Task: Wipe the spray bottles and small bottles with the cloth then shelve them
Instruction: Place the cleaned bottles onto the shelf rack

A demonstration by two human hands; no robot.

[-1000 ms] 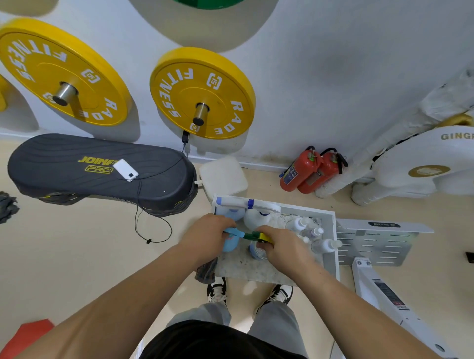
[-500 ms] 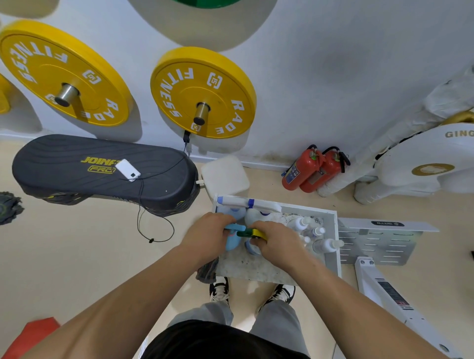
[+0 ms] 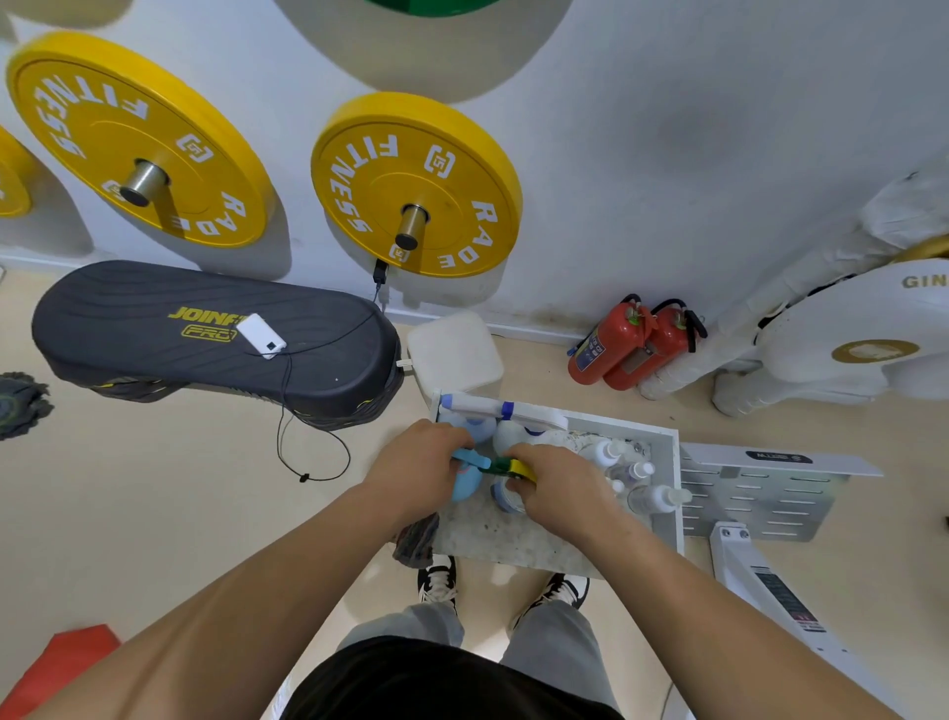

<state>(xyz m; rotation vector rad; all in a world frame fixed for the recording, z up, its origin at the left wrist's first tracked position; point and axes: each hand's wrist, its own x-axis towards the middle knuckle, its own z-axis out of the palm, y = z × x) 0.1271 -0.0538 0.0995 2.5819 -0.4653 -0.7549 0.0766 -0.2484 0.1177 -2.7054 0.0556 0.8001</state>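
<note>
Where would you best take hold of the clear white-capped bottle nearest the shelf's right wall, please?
Probably grip the clear bottle round its body, below the cap, coming from above on the near side: the shelf wall stands close on its right and other small bottles crowd behind it, so that side looks free.

L hand [image 3: 416, 473] curls over blue spray bottle [image 3: 466, 487], hiding its top; fingertips out of sight. R hand [image 3: 560, 488] grips over a 2nd bottle [image 3: 506, 501]; only its yellow-green nozzle [image 3: 516, 466] & a bit of body show. Dark cloth [image 3: 418, 539] mostly under L wrist. Small bottles [image 3: 637, 470]: labels too small to read. Green plate [image 3: 431, 5] cut off at top edge. White machine [image 3: 873, 329] cut off at right, lettering stops at "GIN".
</note>
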